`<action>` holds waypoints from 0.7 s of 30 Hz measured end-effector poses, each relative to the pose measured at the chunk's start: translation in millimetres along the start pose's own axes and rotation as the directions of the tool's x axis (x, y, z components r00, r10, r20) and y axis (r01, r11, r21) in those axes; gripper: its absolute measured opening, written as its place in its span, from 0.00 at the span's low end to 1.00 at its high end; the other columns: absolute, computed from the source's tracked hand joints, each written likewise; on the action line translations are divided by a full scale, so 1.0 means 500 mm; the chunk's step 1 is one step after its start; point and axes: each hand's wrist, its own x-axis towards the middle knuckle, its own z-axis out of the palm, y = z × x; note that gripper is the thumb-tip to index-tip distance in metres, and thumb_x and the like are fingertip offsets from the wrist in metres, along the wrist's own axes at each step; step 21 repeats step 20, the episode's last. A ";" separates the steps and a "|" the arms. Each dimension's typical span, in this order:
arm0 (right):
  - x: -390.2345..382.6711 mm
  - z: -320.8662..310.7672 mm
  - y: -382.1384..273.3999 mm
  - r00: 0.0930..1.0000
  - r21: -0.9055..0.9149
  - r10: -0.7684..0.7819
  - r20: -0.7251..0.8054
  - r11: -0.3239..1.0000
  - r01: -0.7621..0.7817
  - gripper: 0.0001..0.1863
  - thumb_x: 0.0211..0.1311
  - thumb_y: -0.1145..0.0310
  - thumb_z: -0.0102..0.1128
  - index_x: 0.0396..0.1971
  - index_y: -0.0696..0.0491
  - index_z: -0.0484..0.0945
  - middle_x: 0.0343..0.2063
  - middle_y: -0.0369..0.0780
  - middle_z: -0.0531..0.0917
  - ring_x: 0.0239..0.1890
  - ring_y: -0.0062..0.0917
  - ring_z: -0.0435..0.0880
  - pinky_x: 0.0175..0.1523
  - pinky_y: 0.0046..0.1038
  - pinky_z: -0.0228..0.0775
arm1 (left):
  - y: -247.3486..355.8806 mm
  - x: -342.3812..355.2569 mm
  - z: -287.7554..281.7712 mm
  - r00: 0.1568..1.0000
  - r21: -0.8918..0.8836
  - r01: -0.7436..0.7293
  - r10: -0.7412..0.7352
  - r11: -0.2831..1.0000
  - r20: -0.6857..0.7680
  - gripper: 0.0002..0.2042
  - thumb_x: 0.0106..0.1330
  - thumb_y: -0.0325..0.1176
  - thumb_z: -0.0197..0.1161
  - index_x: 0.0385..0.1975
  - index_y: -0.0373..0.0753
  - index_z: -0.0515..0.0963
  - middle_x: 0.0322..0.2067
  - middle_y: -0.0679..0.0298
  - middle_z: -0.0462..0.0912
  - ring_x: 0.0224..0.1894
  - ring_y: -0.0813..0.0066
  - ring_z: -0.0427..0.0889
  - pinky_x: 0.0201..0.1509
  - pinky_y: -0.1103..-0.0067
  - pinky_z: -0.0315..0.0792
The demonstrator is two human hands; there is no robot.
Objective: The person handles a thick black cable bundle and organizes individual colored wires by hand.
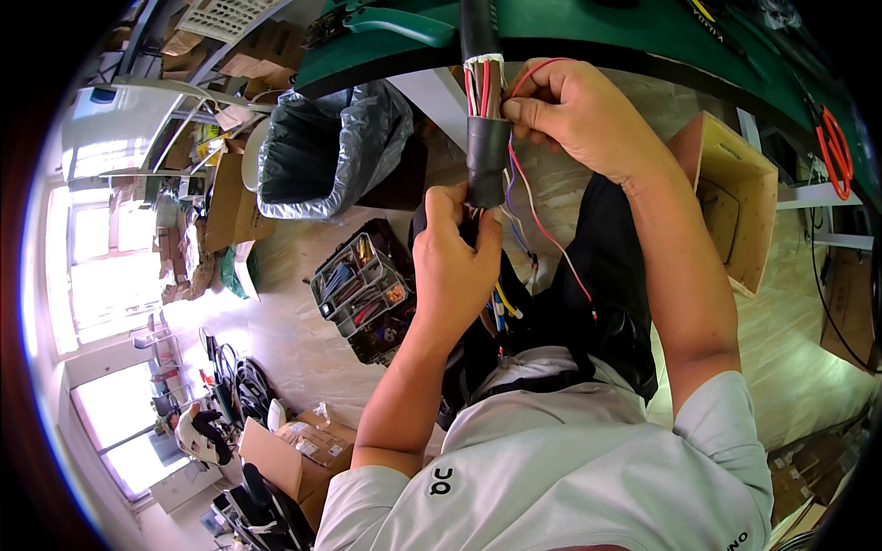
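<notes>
A thick black cable [479,28] comes over the edge of the green workbench toward me. Past its cut sheath, several red, brown and white wires [483,87] lie bare, then run into a black sleeve [486,151]. My left hand [457,243] grips the lower end of that sleeve between thumb and fingers. Beside the exposed wires, my right hand [560,106] pinches a thin red wire [542,66], which loops up over its fingers. Loose red, white and purple wires [533,197] hang below toward my lap, with yellow and blue ends [503,303] lower down.
The green workbench [588,28] spans the top, with a green-handled tool [404,26] and red-handled pliers [833,151]. A lined bin [335,151] stands at left above a parts organizer [363,280] on the floor. At right is a wooden box [735,202]; cardboard boxes [317,445] sit lower left.
</notes>
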 end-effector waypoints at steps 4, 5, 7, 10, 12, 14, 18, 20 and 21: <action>0.015 -0.015 -0.023 0.993 -0.102 -0.005 0.118 0.995 0.017 0.06 0.62 0.70 0.62 0.32 0.57 0.78 0.22 0.32 0.79 0.23 0.12 0.74 0.26 0.15 0.63 | -0.013 0.000 0.004 0.999 0.016 -0.035 0.035 0.999 -0.015 0.13 0.61 0.24 0.61 0.43 0.31 0.67 0.27 0.50 0.78 0.28 0.57 0.79 0.34 0.70 0.71; 0.014 -0.014 -0.029 0.993 -0.102 0.015 0.118 0.995 -0.003 0.07 0.63 0.69 0.61 0.31 0.57 0.78 0.21 0.32 0.79 0.23 0.12 0.74 0.26 0.15 0.62 | -0.011 0.000 0.003 1.000 0.022 -0.021 0.021 1.000 -0.009 0.13 0.61 0.24 0.61 0.43 0.31 0.67 0.27 0.50 0.78 0.27 0.57 0.79 0.33 0.70 0.71; 0.004 -0.006 -0.041 0.992 -0.104 0.053 0.119 0.994 -0.041 0.09 0.65 0.66 0.60 0.30 0.56 0.78 0.21 0.31 0.78 0.23 0.11 0.73 0.26 0.16 0.62 | -0.001 -0.002 0.001 1.000 -0.001 0.014 -0.014 1.000 -0.003 0.13 0.61 0.24 0.61 0.43 0.31 0.67 0.26 0.50 0.77 0.26 0.57 0.78 0.33 0.71 0.71; -0.018 0.009 -0.035 1.000 -0.018 0.018 0.023 1.000 -0.017 0.13 0.67 0.61 0.57 0.30 0.56 0.78 0.21 0.31 0.78 0.22 0.12 0.73 0.26 0.17 0.62 | 0.003 -0.003 0.000 1.000 0.000 0.021 -0.021 1.000 0.001 0.13 0.61 0.24 0.61 0.43 0.31 0.67 0.25 0.51 0.77 0.25 0.58 0.78 0.32 0.72 0.71; -0.022 0.016 -0.014 0.996 -0.101 -0.050 -0.068 0.994 0.043 0.14 0.68 0.61 0.54 0.30 0.57 0.79 0.20 0.34 0.78 0.23 0.17 0.75 0.30 0.22 0.66 | 0.009 -0.003 -0.003 0.999 0.032 0.031 -0.032 0.999 0.016 0.12 0.63 0.25 0.61 0.43 0.31 0.67 0.25 0.55 0.78 0.27 0.67 0.77 0.34 0.76 0.70; -0.030 0.031 -0.006 0.983 -0.159 -0.065 -0.173 0.987 0.037 0.15 0.68 0.61 0.53 0.31 0.58 0.80 0.19 0.36 0.78 0.23 0.21 0.76 0.32 0.25 0.68 | 0.017 -0.002 -0.010 0.996 0.085 0.060 -0.065 0.995 0.053 0.11 0.67 0.27 0.60 0.43 0.29 0.67 0.27 0.60 0.81 0.31 0.83 0.75 0.38 0.83 0.69; -0.031 0.081 0.018 0.900 -0.072 -0.059 -0.432 0.997 0.030 0.14 0.65 0.60 0.58 0.32 0.57 0.80 0.20 0.36 0.79 0.23 0.22 0.77 0.33 0.26 0.69 | 0.013 -0.002 -0.004 0.999 0.024 0.041 -0.041 0.999 0.027 0.12 0.67 0.27 0.60 0.44 0.30 0.68 0.28 0.60 0.81 0.31 0.83 0.75 0.38 0.84 0.69; -0.025 0.089 0.034 0.877 0.072 0.032 -0.479 0.997 0.003 0.12 0.63 0.60 0.62 0.34 0.54 0.80 0.22 0.35 0.81 0.25 0.26 0.79 0.34 0.28 0.70 | 0.007 -0.003 -0.003 0.999 0.002 0.045 -0.046 0.999 0.022 0.12 0.67 0.27 0.60 0.44 0.30 0.68 0.28 0.60 0.80 0.32 0.83 0.75 0.38 0.84 0.68; -0.025 0.089 0.034 0.877 0.072 0.032 -0.479 0.997 0.003 0.12 0.63 0.60 0.62 0.34 0.54 0.80 0.22 0.35 0.81 0.25 0.26 0.79 0.34 0.28 0.70 | 0.007 -0.003 -0.003 0.999 0.002 0.045 -0.046 0.999 0.022 0.12 0.67 0.27 0.60 0.44 0.30 0.68 0.28 0.60 0.80 0.32 0.83 0.75 0.38 0.84 0.68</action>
